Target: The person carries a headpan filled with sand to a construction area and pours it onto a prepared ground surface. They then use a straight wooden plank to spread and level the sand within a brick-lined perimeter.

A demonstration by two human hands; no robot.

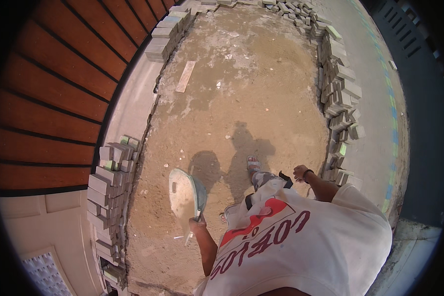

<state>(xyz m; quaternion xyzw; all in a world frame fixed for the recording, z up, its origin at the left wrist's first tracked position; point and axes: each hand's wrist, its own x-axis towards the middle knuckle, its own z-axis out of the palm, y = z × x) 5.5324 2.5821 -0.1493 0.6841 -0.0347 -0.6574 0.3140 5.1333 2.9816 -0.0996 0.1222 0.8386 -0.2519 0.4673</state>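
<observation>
My left hand (197, 225) is closed on the rim of a shallow, pale green basin (199, 192). The basin hangs tilted on its side at my left, its sandy inside turned to the left. A tan streak shows under its lower rim; whether it is falling sand I cannot tell. On the right, my right hand (300, 172) is held out in front of my shirt, fingers curled in, with nothing visible in it. A dark band circles that wrist. Under both hands lies bare sandy ground (222, 143), with my sandalled foot (253, 162) on it.
Stacked grey paving blocks (103, 185) line the left edge, with another stack (163, 42) farther up. A long row of blocks (340, 89) runs along the right. A flat wooden board (185, 76) lies on the ground. An orange-brown slatted gate (59, 98) stands at the left.
</observation>
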